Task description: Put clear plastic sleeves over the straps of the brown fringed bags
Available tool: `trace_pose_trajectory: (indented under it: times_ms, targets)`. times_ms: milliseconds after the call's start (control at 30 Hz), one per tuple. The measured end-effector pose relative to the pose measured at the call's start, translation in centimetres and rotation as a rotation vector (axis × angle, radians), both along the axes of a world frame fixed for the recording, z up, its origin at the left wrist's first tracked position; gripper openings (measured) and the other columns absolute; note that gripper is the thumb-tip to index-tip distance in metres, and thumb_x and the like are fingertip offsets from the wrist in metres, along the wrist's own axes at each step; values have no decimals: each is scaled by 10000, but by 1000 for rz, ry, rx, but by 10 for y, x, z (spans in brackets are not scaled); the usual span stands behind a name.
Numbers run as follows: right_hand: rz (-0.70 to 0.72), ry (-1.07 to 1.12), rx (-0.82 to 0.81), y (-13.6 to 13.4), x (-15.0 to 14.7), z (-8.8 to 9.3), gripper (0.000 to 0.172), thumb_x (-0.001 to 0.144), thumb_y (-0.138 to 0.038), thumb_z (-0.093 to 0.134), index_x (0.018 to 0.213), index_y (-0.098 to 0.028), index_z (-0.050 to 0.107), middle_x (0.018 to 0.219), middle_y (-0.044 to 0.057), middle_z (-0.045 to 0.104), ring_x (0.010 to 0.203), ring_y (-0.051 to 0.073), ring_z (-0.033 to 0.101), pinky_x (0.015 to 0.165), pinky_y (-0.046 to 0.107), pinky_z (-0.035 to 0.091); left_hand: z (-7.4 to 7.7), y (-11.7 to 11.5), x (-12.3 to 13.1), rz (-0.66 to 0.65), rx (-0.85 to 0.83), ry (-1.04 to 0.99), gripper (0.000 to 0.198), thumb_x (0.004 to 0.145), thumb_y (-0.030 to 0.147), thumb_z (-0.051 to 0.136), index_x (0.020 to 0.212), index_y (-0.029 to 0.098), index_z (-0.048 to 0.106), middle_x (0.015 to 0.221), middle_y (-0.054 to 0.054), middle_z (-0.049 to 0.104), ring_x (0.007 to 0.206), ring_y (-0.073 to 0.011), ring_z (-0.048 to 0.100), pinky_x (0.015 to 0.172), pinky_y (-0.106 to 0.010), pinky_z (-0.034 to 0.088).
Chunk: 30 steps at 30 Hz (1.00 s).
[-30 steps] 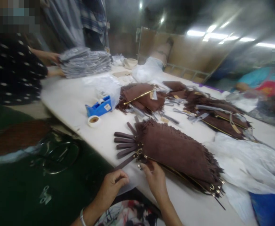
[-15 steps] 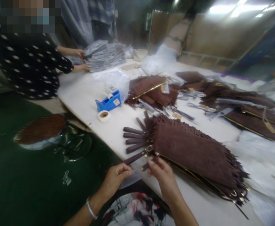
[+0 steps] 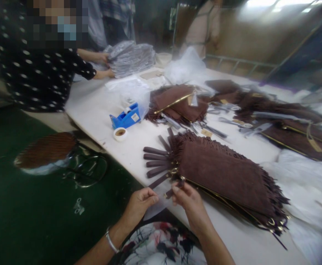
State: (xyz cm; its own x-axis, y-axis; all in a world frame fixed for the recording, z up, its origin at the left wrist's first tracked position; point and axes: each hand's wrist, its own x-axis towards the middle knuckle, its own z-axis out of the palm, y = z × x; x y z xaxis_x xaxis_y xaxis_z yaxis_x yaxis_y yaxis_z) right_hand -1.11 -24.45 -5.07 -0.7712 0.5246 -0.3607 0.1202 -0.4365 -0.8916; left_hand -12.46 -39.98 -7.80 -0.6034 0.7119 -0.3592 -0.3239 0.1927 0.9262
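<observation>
My left hand is closed with thumb and forefinger pinching a thin clear plastic sleeve at the table's near edge. Between the fingers of my right hand is a short dark brown strap with a small metal piece at its end, which points toward the sleeve. Just beyond lies a stack of brown suede bags with fringes and gold zippers. Several looped brown straps fan out from the stack's left end. My fingers partly hide the right-hand strap.
A blue tape dispenser and a tape roll sit left of more brown bags. Clear plastic lies at right. A co-worker in a dotted top handles a wrapped stack. A stool stands at left.
My left hand has shifted slightly right with the plastic sleeve, nearer the strap end. My right hand keeps its hold. The co-worker at left appears farther right in view.
</observation>
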Motion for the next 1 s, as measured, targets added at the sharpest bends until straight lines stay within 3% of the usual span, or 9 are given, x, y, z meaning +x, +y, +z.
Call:
trace_pose_trajectory:
  times_ms: [267, 533, 633, 767, 1000]
  targets:
    - [23, -33, 42, 4, -1, 2, 339, 792, -465, 679, 920, -156, 626, 615, -17, 578, 518, 100, 470, 516, 223, 364, 6, 11, 5, 40, -4, -35, 242, 772, 362, 699, 733, 135, 626, 638, -2, 623, 562, -114, 508, 556, -221, 356]
    - [63, -81, 191, 7, 11, -2, 364, 811, -480, 640, 978, -157, 667, 630, -26, 518, 536, 97, 416, 468, 206, 298, -4, 26, 12, 56, -13, -4, 208, 792, 323, 684, 725, 138, 616, 649, 0, 617, 597, -114, 516, 574, -215, 361]
    - [42, -87, 242, 3, 22, -9, 364, 824, -465, 626, 1042, -176, 657, 738, 5, 590, 586, 111, 459, 485, 207, 328, -7, 31, 16, 85, 3, -41, 210, 793, 335, 683, 747, 142, 618, 661, 1, 627, 606, -119, 529, 582, -215, 371]
    - [-7, -88, 165, -4, 33, -20, 444, 798, -488, 647, 1130, -197, 605, 958, 59, 643, 664, 147, 554, 504, 228, 406, -6, 35, 24, 113, 45, -134, 268, 792, 399, 688, 782, 142, 611, 679, -11, 639, 610, -136, 554, 588, -230, 388]
    - [-92, -117, 186, -9, 31, -29, 362, 787, -538, 639, 799, -177, 616, 606, -16, 562, 503, 121, 479, 489, 236, 398, -5, 42, 40, 178, 82, -202, 309, 781, 445, 701, 815, 151, 612, 717, -6, 644, 635, -139, 561, 612, -237, 413]
